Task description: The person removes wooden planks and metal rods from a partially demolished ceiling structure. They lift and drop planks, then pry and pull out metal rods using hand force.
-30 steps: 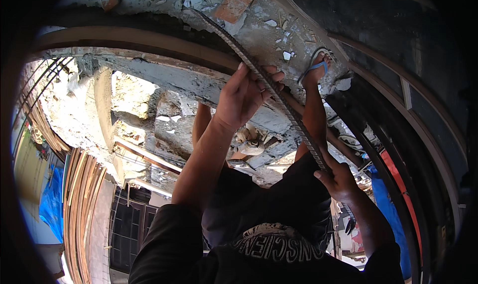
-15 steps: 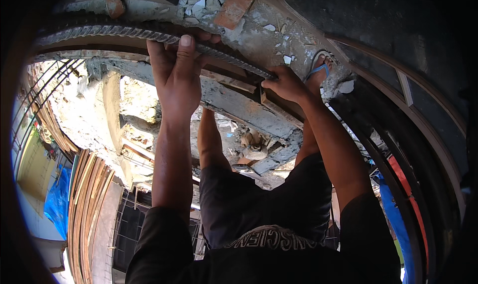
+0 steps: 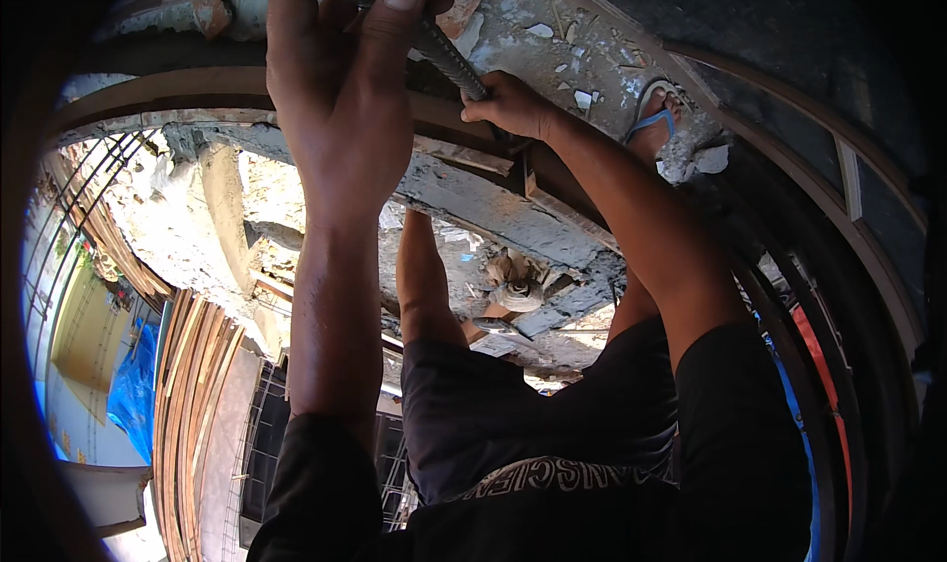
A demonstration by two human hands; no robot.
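Observation:
Both of my hands grip a ribbed steel rebar [image 3: 446, 57] that slants from the upper left down to the right. My left hand [image 3: 340, 89], larger and nearer in view, is wrapped round it near the top edge, thumb laid over the bar. Further down, my right hand [image 3: 505, 105] closes round the bar's lower right end. The rebar's far end runs out of the top of the view. Beneath the hands lies a long brown steel beam [image 3: 197, 87] beside a rough grey concrete ledge [image 3: 473, 199].
My sandalled foot [image 3: 655, 123] stands on rubble-strewn concrete at the right. Dark metal-framed panels [image 3: 789, 79] line the upper right. Stacked timber strips [image 3: 192, 394], a blue tarp [image 3: 136, 385] and thin rebars [image 3: 79, 227] are at the left. Bright broken ground lies below the ledge.
The rebar has been raised and tilted more steeply. My left hand has moved up and closer to view; my right hand has shifted up and left with the bar's end.

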